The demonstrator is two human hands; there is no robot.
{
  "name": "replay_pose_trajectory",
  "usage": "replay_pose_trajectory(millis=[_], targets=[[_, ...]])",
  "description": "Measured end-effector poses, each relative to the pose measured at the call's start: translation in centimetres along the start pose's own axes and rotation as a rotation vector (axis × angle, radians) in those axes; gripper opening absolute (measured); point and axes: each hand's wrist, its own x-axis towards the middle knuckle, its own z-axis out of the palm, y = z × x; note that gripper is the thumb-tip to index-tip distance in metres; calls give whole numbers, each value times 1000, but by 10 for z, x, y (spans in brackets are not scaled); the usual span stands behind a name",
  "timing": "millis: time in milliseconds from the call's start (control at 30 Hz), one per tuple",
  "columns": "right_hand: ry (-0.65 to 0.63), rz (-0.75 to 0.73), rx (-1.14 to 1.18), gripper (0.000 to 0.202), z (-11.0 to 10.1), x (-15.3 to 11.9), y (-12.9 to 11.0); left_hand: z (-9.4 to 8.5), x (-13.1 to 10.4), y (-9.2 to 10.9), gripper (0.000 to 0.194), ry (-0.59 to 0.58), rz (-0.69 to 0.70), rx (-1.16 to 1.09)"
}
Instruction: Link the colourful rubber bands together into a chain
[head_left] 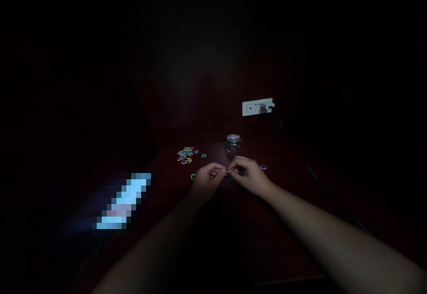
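My left hand [209, 180] and my right hand [249, 175] meet over the dark red table, fingertips almost touching. Both are closed in a pinch, and whatever small thing sits between the fingertips is too dim and small to name. A dark bit shows just under the fingers. Beyond my left hand lies a pile of small coloured rings [185, 154], like little hair ties. A green ring [193, 176] is partly covered by my left hand, and a pale violet ring [263, 167] rests right of my right hand. Behind my hands stands a clear lidded jar [233, 144].
Two loose rings, one blue [196, 151] and one green [203, 155], lie right of the pile. At left glows a blurred-out screen [125, 203]. A white wall socket [256, 106] holds a plug [267, 106], whose dark cable runs down the right side. The surroundings are very dark.
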Motion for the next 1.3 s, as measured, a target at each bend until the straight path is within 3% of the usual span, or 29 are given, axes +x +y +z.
replay_pose_trajectory(millis=[667,1300], targets=[[-17,26,45,13,1,-2,2,1,2,1,18,127,0,-52],[6,137,73,12,4,0,6,2,1,-1,18,84,106,44]])
